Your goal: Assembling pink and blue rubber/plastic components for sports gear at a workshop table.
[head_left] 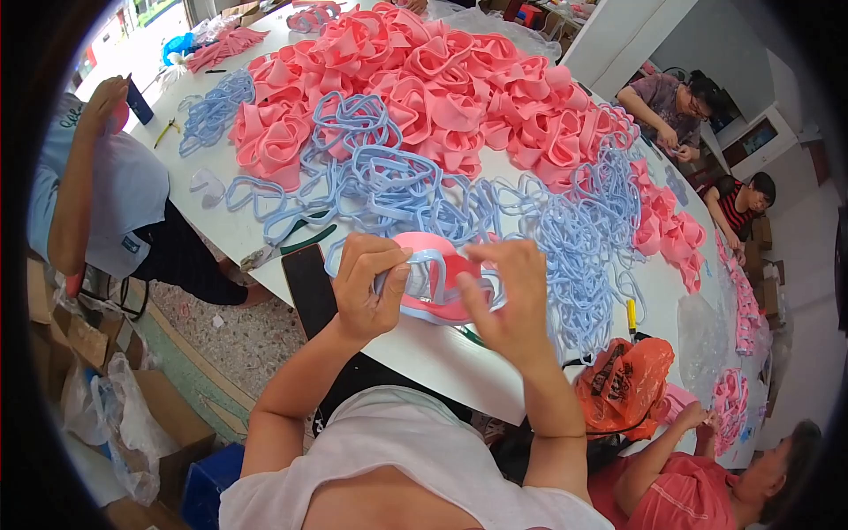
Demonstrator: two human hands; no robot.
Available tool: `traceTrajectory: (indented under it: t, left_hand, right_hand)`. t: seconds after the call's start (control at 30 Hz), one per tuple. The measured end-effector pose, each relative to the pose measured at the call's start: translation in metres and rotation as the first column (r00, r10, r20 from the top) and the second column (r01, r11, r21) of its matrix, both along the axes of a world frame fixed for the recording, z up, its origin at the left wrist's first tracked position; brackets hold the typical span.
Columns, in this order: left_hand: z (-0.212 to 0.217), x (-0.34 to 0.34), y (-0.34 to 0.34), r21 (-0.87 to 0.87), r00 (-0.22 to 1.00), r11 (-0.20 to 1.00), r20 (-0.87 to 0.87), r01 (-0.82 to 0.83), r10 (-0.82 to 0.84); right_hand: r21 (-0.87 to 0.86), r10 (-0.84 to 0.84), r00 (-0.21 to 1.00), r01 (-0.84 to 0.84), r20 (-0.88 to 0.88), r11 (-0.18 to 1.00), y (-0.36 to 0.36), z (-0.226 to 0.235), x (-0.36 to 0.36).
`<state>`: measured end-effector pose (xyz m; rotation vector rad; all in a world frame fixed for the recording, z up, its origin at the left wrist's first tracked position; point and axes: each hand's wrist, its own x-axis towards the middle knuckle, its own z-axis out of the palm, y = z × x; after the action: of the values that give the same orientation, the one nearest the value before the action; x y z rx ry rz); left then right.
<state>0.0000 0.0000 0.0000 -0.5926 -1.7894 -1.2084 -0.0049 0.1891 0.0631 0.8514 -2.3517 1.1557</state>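
My left hand (367,284) is closed on a light blue goggle-like frame (430,256), its thumb and fingers pinching the left side. A soft pink piece (415,239) sits together with this frame, above the table's near edge. At the right side of the piece is my right hand (512,305), slightly blurred, with thumb and forefinger apart. The thumb overlaps the pink part; whether it presses on it I cannot tell. Just beyond my hands lies a pile of light blue frames (393,181). Behind them rises a large heap of soft pink pieces (433,97).
A dark phone (309,287) and green-handled pliers (305,243) lie left of my hands. To the right are a red plastic bag (623,384) and a yellow-handled tool (632,318). Co-workers sit along the right side; another person (115,194) is at the left. Cardboard boxes (163,406) stand on the floor.
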Motion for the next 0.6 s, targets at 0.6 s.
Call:
traceTrajectory:
  t: [0.6]
  left_hand:
    - [0.042, 0.011, 0.003, -0.191, 0.992, 0.981, 0.108, -0.037, 0.059]
  right_hand:
    - [0.133, -0.069, 0.982, 0.093, -0.178, 0.987, -0.016, -0.004, 0.01]
